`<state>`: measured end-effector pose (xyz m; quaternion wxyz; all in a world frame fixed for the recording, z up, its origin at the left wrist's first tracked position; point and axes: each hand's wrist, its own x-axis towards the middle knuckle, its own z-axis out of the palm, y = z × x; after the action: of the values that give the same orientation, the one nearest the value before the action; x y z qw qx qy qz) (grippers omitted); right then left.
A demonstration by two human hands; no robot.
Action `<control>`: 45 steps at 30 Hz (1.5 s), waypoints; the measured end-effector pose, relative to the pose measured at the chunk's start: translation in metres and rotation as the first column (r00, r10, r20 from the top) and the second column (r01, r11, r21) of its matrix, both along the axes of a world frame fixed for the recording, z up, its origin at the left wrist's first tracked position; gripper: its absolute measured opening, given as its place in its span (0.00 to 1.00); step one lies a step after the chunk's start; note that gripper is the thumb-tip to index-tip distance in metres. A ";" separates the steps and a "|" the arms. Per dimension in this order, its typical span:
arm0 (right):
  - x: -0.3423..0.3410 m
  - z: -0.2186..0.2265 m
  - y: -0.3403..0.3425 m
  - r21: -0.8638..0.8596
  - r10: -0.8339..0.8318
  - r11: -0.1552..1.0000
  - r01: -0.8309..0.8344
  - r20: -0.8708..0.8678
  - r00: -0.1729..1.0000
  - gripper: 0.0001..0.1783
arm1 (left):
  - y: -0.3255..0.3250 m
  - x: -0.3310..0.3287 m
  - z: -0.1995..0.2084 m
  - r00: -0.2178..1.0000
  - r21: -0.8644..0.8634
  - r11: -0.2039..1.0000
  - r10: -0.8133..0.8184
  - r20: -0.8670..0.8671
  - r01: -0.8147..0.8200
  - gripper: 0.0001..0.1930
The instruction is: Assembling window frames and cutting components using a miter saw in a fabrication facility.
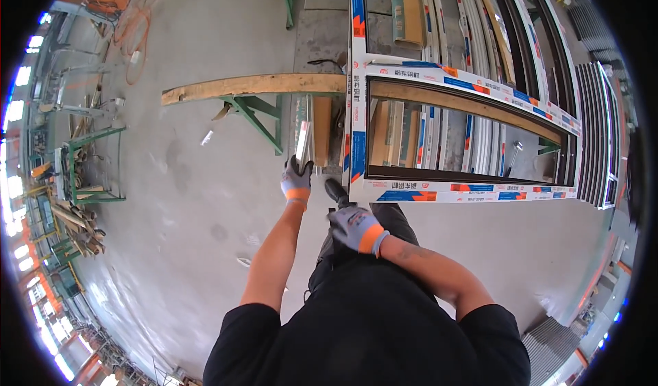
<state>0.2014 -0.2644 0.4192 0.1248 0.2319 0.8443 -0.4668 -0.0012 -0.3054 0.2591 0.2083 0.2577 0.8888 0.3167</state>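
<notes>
My left hand (297,179), in a grey glove with an orange cuff, reaches forward and is closed around the near end of a long, narrow, shiny strip (303,139). Whether the strip is metal or clear plastic is hard to tell. Close to my waist is my gloved right hand (356,228), its fingers curled in. A small dark bit shows by its fingertips, too little to name. Right of both hands lies a large dark window frame (465,187), its faces covered in white, blue and orange printed protective film.
A wooden beam (253,84) on a green metal trestle (257,115) runs beneath the frame. Wrapped profiles (445,139) lie under it. Further frames (596,132) stack at the right. An orange hose (140,33) lies far left; another green stand (96,167) stands at left.
</notes>
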 end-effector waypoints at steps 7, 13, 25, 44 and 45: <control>-0.045 0.079 0.042 0.776 0.216 0.631 -0.016 -0.156 0.964 0.25 | -0.009 0.001 0.176 0.597 -0.125 0.640 -0.759 -0.259 0.759 0.21; -0.024 0.099 0.078 0.458 -0.045 0.888 -0.047 0.188 0.981 0.20 | 0.037 0.012 0.240 0.421 -0.161 0.562 -0.753 -0.506 0.811 0.26; -0.023 -0.023 0.147 0.160 -0.802 0.580 0.799 -0.058 0.594 0.18 | 0.116 0.071 0.115 0.933 0.250 0.899 -0.351 -0.078 0.359 0.20; -0.031 -0.019 0.146 0.127 -0.831 0.553 0.824 0.010 0.556 0.22 | 0.115 0.076 0.118 0.959 0.361 0.893 -0.284 -0.009 0.268 0.17; -0.031 -0.016 0.145 0.129 -0.830 0.554 0.822 0.012 0.558 0.22 | 0.115 0.075 0.117 0.949 0.350 0.898 -0.309 0.067 0.268 0.19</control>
<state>0.1708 -0.1195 0.4029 -0.0916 0.6236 0.6558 -0.4155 0.0740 -0.1902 0.3765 0.2592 0.3987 0.7593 0.4441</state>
